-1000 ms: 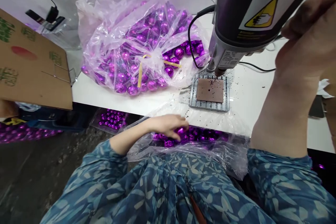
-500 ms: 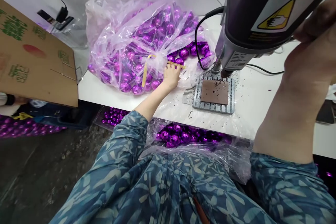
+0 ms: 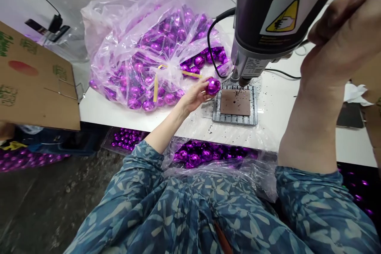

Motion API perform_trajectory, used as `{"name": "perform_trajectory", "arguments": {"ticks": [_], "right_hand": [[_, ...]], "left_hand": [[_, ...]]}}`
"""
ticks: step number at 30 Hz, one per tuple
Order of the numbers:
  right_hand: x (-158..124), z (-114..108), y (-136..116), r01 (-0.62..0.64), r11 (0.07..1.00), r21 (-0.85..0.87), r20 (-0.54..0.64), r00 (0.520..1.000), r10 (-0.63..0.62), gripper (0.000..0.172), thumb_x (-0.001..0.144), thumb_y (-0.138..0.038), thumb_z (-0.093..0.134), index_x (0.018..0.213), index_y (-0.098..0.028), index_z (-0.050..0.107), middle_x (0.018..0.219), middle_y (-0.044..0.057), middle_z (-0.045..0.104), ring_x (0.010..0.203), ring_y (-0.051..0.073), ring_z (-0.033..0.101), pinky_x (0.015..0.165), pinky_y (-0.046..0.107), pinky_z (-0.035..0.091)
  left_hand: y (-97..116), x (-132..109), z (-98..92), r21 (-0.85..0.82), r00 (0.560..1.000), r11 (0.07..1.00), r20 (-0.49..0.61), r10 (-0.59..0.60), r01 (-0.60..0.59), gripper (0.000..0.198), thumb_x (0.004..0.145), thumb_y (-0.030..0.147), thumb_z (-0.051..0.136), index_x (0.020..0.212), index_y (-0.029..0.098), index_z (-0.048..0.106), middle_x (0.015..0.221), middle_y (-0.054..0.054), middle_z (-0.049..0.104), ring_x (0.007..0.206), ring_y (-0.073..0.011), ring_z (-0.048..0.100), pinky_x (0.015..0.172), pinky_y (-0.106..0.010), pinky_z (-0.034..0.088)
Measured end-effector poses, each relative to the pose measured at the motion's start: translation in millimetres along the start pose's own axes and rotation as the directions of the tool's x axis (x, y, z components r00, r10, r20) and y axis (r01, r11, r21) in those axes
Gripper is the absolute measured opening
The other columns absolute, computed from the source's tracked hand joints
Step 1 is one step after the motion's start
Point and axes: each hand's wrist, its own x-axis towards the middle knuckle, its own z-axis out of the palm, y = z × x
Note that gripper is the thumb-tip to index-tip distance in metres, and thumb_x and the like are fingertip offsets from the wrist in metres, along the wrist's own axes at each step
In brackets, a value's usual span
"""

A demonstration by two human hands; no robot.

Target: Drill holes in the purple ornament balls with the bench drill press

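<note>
Between the fingertips of my left hand (image 3: pixel 194 96) is a shiny purple faceted ball (image 3: pixel 213 86), just left of a drill press (image 3: pixel 253 12). Under the press, a brown square board (image 3: pixel 235 105) with a small dark hole lies on the slotted metal base (image 3: pixel 254 117), with dark shavings scattered around. My right hand (image 3: pixel 342 20) is raised at the right side of the press head, fingers curled; what they grip is hidden behind the hand and housing. Left of the press lies a clear plastic bag (image 3: pixel 119 43) full of purple balls, its side open near my left hand.
A cardboard box (image 3: pixel 35 83) stands at the left. More purple balls (image 3: pixel 205 154) lie in plastic below the front edge of the white table (image 3: pixel 315 127). A black cable (image 3: pixel 210 39) loops beside the press. A dark flat object (image 3: pixel 349 116) and white paper (image 3: pixel 355 93) are at right.
My left hand has come out of the bag's opening with a purple ball and moved right, toward the press base. My right hand stays by the press head. The view has shifted slightly.
</note>
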Motion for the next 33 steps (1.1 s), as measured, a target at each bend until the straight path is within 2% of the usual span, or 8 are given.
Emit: {"name": "perform_trajectory", "arguments": {"ticks": [2, 3, 5, 8, 15, 21, 27, 33], "right_hand": [[4.0, 9.3, -5.4, -0.071, 0.997, 0.015, -0.195, 0.978, 0.073, 0.068, 0.077, -0.089, 0.037, 0.074, -0.022, 0.025, 0.065, -0.001, 0.023, 0.049, 0.0, 0.04, 0.05, 0.023, 0.02], [5.3, 12.3, -7.1, -0.102, 0.994, 0.025, -0.251, 0.962, 0.105, 0.07, 0.067, -0.091, 0.039, 0.073, -0.023, 0.027, 0.063, -0.002, 0.022, 0.046, 0.002, 0.04, 0.048, 0.024, 0.02], [6.1, 15.2, -8.9, -0.116, 0.993, 0.021, -0.279, 0.953, 0.118, 0.069, 0.057, -0.09, 0.039, 0.072, -0.022, 0.032, 0.059, -0.004, 0.021, 0.042, 0.002, 0.04, 0.045, 0.025, 0.021], [4.8, 15.4, -9.8, -0.062, 0.998, -0.015, -0.267, 0.962, 0.056, 0.07, 0.062, -0.089, 0.035, 0.074, -0.02, 0.044, 0.056, -0.004, 0.022, 0.041, 0.001, 0.036, 0.043, 0.025, 0.022], [1.8, 17.5, -15.2, 0.031, 0.998, 0.057, -0.284, 0.959, -0.014, 0.068, 0.062, -0.087, 0.042, 0.071, -0.02, 0.037, 0.054, -0.005, 0.016, 0.043, -0.001, 0.032, 0.045, 0.02, 0.026], [1.3, 19.6, -20.9, 0.021, 1.0, 0.014, -0.282, 0.959, -0.016, 0.063, 0.063, -0.085, 0.036, 0.071, -0.024, 0.024, 0.052, -0.006, 0.018, 0.041, -0.002, 0.025, 0.045, 0.022, 0.024], [-6.0, 18.3, -24.1, -0.002, 1.0, -0.023, -0.276, 0.961, -0.004, 0.063, 0.066, -0.084, 0.032, 0.068, -0.022, 0.022, 0.053, -0.004, 0.028, 0.042, -0.002, 0.029, 0.046, 0.022, 0.023], [-25.7, 17.3, -30.5, 0.14, 0.98, 0.142, -0.335, 0.938, -0.086, 0.06, 0.077, -0.072, 0.056, 0.068, -0.02, 0.027, 0.05, -0.006, 0.025, 0.04, -0.002, 0.027, 0.048, 0.023, 0.019]], "left_hand": [[-7.7, 0.1, 15.9, 0.004, 0.999, 1.0, 0.028, 0.028, -0.028, 0.052, 0.096, 0.048, 0.079, 0.141, 0.026, 0.065, 0.128, -0.012, 0.079, 0.125, -0.0294, 0.076, 0.109, -0.054, 0.063], [-12.1, 1.0, 23.1, 0.015, 0.998, 0.999, 0.036, 0.049, -0.05, 0.057, 0.093, 0.047, 0.084, 0.142, 0.026, 0.065, 0.13, -0.012, 0.079, 0.126, -0.0292, 0.075, 0.112, -0.055, 0.061], [-21.0, 3.8, 35.5, 0.046, 0.995, 0.995, 0.047, 0.087, -0.089, 0.061, 0.088, 0.047, 0.089, 0.14, 0.024, 0.065, 0.134, -0.013, 0.078, 0.129, -0.0291, 0.074, 0.117, -0.055, 0.058], [-31.2, 8.9, 49.0, 0.092, 0.993, 0.99, 0.058, 0.1, -0.105, 0.061, 0.087, 0.046, 0.09, 0.137, 0.021, 0.065, 0.136, -0.014, 0.077, 0.13, -0.029, 0.073, 0.119, -0.055, 0.057], [-33.1, 10.4, 65.5, 0.268, 0.991, 0.956, 0.082, 0.104, -0.122, 0.063, 0.086, 0.036, 0.091, 0.14, 0.018, 0.064, 0.136, -0.015, 0.075, 0.117, -0.0274, 0.075, 0.108, -0.051, 0.062], [-36.5, 8.4, 81.4, 0.444, 0.956, 0.853, 0.034, 0.29, -0.274, 0.057, 0.079, 0.033, 0.094, 0.129, 0.019, 0.069, 0.128, -0.014, 0.072, 0.119, -0.0309, 0.07, 0.106, -0.052, 0.061], [-49.9, 4.5, 94.5, 0.38, 0.95, 0.874, 0.054, 0.307, -0.304, 0.056, 0.086, 0.032, 0.089, 0.135, 0.025, 0.062, 0.135, -0.012, 0.072, 0.127, -0.0309, 0.07, 0.114, -0.057, 0.058], [-55.3, 0.3, 95.7, 0.359, 0.952, 0.886, 0.038, 0.302, -0.295, 0.059, 0.086, 0.035, 0.09, 0.134, 0.024, 0.057, 0.132, -0.013, 0.073, 0.125, -0.0309, 0.073, 0.113, -0.057, 0.06]]}}
